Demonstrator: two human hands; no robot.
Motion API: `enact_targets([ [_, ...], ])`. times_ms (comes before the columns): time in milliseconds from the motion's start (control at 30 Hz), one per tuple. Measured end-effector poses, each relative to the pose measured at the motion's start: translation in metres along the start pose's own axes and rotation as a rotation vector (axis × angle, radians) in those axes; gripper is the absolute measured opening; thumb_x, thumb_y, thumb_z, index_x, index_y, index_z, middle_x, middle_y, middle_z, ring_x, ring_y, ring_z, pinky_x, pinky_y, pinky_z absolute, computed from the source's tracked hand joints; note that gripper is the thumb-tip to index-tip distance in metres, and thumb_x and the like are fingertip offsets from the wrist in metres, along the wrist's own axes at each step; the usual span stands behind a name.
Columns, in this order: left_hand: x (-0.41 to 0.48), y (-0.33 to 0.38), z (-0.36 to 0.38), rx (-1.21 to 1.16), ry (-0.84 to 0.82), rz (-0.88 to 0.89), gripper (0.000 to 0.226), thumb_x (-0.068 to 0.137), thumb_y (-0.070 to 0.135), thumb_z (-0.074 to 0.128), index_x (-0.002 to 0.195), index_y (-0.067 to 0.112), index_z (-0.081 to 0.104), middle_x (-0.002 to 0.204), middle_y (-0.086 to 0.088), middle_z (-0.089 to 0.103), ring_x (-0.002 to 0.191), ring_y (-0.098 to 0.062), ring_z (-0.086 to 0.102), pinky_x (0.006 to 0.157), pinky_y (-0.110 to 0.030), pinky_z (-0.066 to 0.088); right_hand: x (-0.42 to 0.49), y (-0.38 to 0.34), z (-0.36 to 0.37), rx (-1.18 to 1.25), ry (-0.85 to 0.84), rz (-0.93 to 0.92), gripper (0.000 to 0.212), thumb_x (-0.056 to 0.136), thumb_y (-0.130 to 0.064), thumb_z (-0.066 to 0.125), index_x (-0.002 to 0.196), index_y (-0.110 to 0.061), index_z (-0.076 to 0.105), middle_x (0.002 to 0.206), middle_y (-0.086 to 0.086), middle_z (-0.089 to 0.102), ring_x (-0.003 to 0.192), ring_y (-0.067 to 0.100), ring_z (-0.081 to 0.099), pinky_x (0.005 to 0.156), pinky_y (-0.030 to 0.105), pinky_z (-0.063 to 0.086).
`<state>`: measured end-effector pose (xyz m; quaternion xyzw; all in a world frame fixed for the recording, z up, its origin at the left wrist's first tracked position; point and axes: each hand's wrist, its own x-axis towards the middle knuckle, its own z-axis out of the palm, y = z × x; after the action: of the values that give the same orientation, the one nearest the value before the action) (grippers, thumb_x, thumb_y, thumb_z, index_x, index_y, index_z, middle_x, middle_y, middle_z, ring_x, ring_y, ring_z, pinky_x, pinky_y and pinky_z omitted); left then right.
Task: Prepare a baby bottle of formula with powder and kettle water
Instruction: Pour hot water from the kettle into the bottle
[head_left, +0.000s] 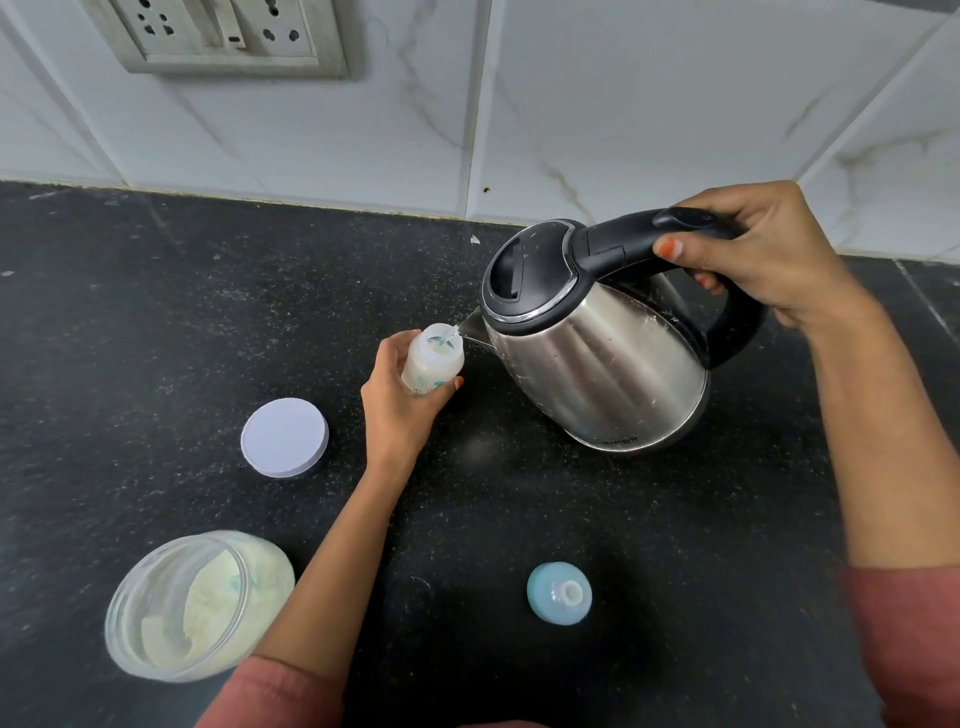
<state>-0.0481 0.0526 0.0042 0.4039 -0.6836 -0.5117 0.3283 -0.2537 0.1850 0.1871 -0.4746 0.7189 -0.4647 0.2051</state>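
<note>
Head view, the only one I have.

- My left hand is wrapped round the bottle, fingers behind and thumb in front. The bottle stands near the middle of the black counter, mouth open. I judge the grip is there to steady a light bottle against the pour.
- My right hand is clenched on the handle of the kettle, which is tipped left with its spout just over the bottle mouth. A thin stream runs in. Keeping the spout this close should cut splashing.
- The bottle looks pale inside, probably powder, but the level is hard to read.
- The powder jar stands open at near left, with its lid flat beside it.
- The teat cap waits near right, well apart from the kettle and within reach for closing.

Step in hand: filling with water.
</note>
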Motion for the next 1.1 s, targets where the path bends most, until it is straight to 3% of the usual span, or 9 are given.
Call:
enact_targets([
  [300,-0.001,0.001,-0.001,0.01,0.006,0.003,0.059,0.067,0.012,0.081,0.116,0.017,0.049,0.113,0.011,0.054,0.108,-0.007,0.049,0.08,-0.004,0.036,0.001,0.002,-0.001,-0.013,0.007,-0.003,0.019,0.07,-0.02,0.07,0.068,-0.038,0.071,0.047,-0.012,0.058,0.038,0.002,0.045,0.04,0.012,0.037],
  [400,-0.001,0.002,0.0,0.009,0.003,-0.001,0.059,0.067,0.012,0.081,0.116,0.017,0.049,0.113,0.011,0.053,0.108,-0.007,0.049,0.084,-0.01,0.037,0.001,0.002,-0.001,-0.008,0.011,0.002,0.016,0.067,-0.023,0.07,0.068,-0.039,0.072,0.047,-0.013,0.058,0.038,0.002,0.046,0.039,0.012,0.037],
  [567,-0.003,0.006,0.001,-0.005,0.003,0.008,0.057,0.067,0.012,0.081,0.114,0.019,0.049,0.11,0.012,0.054,0.105,-0.005,0.049,0.077,-0.001,0.037,-0.001,0.003,-0.003,0.007,0.014,-0.006,0.013,0.065,-0.026,0.073,0.068,-0.039,0.072,0.048,-0.013,0.059,0.039,0.002,0.046,0.04,0.011,0.038],
  [700,-0.003,0.01,0.004,-0.012,-0.005,0.013,0.056,0.067,0.014,0.081,0.112,0.023,0.049,0.109,0.014,0.054,0.104,-0.005,0.05,0.076,0.001,0.036,-0.006,0.006,-0.007,0.035,0.022,-0.006,0.011,0.058,-0.04,0.07,0.069,-0.04,0.071,0.05,-0.015,0.06,0.039,0.001,0.046,0.04,0.011,0.038],
  [833,-0.004,0.014,0.007,-0.026,-0.02,0.023,0.056,0.067,0.015,0.081,0.112,0.023,0.049,0.109,0.015,0.054,0.105,-0.006,0.05,0.079,-0.003,0.037,-0.012,0.011,-0.012,0.071,0.04,-0.014,0.012,0.057,-0.041,0.072,0.069,-0.041,0.072,0.052,-0.017,0.061,0.039,0.001,0.047,0.04,0.01,0.038],
  [967,-0.007,0.019,0.011,-0.041,-0.035,0.025,0.056,0.067,0.015,0.081,0.112,0.025,0.049,0.109,0.014,0.055,0.106,-0.007,0.051,0.081,-0.009,0.038,-0.019,0.02,-0.02,0.143,0.046,-0.007,0.031,0.051,-0.061,0.075,0.073,-0.039,0.072,0.053,-0.015,0.062,0.04,0.001,0.048,0.04,0.01,0.038],
  [1100,-0.012,0.022,0.016,-0.047,-0.064,0.035,0.056,0.067,0.015,0.081,0.11,0.028,0.047,0.105,0.02,0.052,0.104,-0.003,0.05,0.079,-0.006,0.036,-0.026,0.036,-0.033,0.205,0.078,0.009,0.034,0.05,-0.063,0.076,0.075,-0.039,0.073,0.051,-0.013,0.061,0.04,0.001,0.048,0.04,0.011,0.039],
])
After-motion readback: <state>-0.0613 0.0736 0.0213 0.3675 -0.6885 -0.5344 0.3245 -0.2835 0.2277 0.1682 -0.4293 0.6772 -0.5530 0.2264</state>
